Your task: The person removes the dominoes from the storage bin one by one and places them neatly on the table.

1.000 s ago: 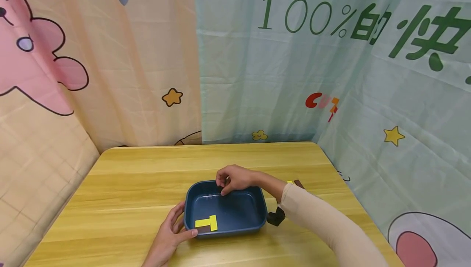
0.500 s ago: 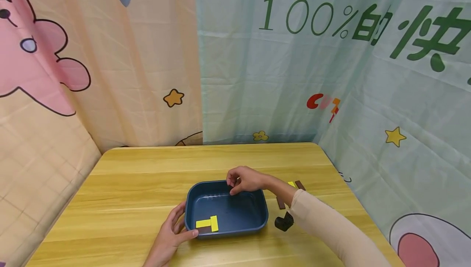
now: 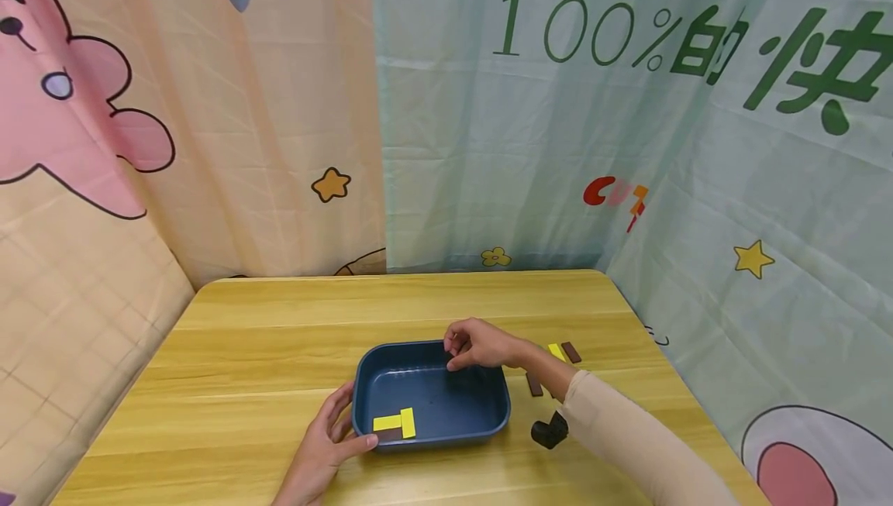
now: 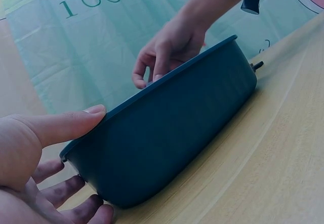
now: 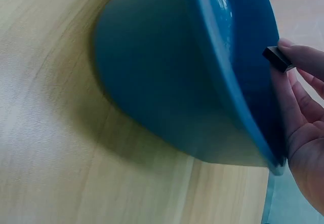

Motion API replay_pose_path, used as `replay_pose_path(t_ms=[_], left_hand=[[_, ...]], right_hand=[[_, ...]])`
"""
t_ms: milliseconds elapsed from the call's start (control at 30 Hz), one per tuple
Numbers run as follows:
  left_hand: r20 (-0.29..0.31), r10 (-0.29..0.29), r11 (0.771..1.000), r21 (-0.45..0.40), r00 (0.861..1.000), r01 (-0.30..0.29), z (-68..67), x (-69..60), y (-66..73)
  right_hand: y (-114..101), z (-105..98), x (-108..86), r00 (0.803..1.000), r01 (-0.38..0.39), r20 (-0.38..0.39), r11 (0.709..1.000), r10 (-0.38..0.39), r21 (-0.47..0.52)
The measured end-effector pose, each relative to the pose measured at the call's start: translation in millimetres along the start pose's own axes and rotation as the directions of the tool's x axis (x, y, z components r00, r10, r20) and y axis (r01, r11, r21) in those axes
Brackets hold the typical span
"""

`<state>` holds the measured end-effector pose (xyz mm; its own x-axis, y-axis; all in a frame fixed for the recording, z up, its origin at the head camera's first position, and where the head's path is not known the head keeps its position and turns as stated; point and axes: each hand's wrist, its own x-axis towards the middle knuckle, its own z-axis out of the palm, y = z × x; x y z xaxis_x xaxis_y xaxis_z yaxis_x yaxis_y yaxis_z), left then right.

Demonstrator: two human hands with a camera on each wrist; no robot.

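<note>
A dark blue rectangular bin (image 3: 432,440) stands on the wooden table. At its front left corner my left hand (image 3: 322,444) grips it, thumb over the rim and fingers against the outer side, as the left wrist view also shows of the hand (image 4: 45,153). Over the bin's back right part is my right hand (image 3: 481,345); in the right wrist view this hand (image 5: 306,102) pinches a small dark block (image 5: 277,58) between thumb and finger. Inside the bin, at the front left, lie two yellow blocks (image 3: 408,423) and a dark brown block (image 3: 389,435).
Right of the bin, a yellow block (image 3: 556,352) and brown blocks (image 3: 571,352) lie on the table (image 3: 279,335), partly behind the right forearm. A black object (image 3: 549,431) is by the sleeve. Printed curtains (image 3: 453,142) surround the table's far edge.
My right hand has moved to the right over the bin, from near its back middle, and its sleeve uncovers more of the blocks on the table. My left hand keeps its grip.
</note>
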<state>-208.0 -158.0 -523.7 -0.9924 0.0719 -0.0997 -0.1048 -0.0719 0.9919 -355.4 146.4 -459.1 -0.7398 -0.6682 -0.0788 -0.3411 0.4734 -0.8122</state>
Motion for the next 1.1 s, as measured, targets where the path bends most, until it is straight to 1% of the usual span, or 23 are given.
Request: replay_pose_path(t_ms=[233,267,400,533,767,967,1100], left_hand=[[0.003,0.000,1.000,-0.014,1.000,0.000,0.8,0.1,-1.4],[0.006,0.005,1.000,-0.015,1.000,-0.005,0.8,0.0,-1.7],[-0.001,-0.006,1.000,-0.011,1.000,0.006,0.8,0.4,-1.0],[-0.004,-0.005,1.000,0.001,1.000,0.005,0.0,1.5,-0.5],[0.000,-0.006,1.000,-0.009,1.000,0.006,-0.6,1.1,-0.9],[0.002,0.005,1.000,-0.011,1.000,-0.005,-0.6,0.6,-0.9],[0.000,-0.003,1.000,-0.015,1.000,0.003,-0.4,0.9,-0.1]], right_hand=[[8,0,-9.0,0.998,-0.011,-0.054,0.996,0.016,0.089],[10,-1,-10.4,0.998,-0.013,-0.062,0.995,0.019,0.101],[15,-6,-15.7,0.995,-0.012,-0.093,0.989,0.026,0.146],[20,-13,-21.8,0.991,-0.009,-0.127,0.978,0.036,0.208],[31,-21,-34.5,0.982,-0.016,-0.176,0.950,0.074,0.313],[36,-24,-46.7,0.971,-0.026,-0.216,0.943,0.103,0.331],[44,-26,-56.4,0.961,-0.031,-0.249,0.945,0.117,0.325]])
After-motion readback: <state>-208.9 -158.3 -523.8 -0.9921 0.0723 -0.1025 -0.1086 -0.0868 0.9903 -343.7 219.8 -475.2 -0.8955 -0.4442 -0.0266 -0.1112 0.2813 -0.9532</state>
